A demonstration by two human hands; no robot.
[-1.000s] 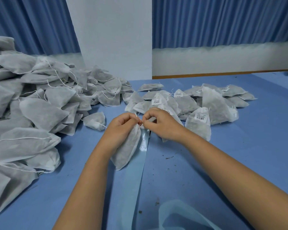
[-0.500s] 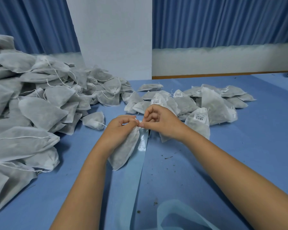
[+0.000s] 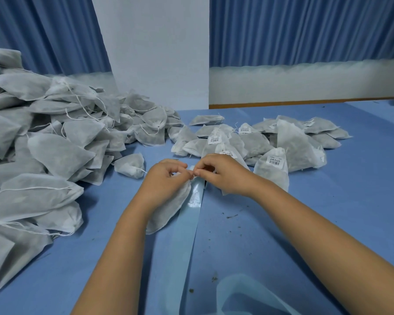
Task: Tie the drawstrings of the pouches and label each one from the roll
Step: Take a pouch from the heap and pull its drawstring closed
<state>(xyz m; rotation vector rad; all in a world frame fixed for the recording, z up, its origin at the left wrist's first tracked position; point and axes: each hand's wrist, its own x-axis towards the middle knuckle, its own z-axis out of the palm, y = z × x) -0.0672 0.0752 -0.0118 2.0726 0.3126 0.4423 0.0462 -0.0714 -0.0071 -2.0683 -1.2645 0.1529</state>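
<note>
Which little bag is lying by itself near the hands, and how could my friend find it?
Look at the big heap of grey bags on the left of the blue table. Just off its right edge, short of the left hand, lies one small bag. Unlike the heaped ones, it rests alone on the table, with a white string poking toward the hand.

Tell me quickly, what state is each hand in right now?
Left hand: closed, holding the pouch near its top.
Right hand: closed, pinching the same pouch's top.
</note>
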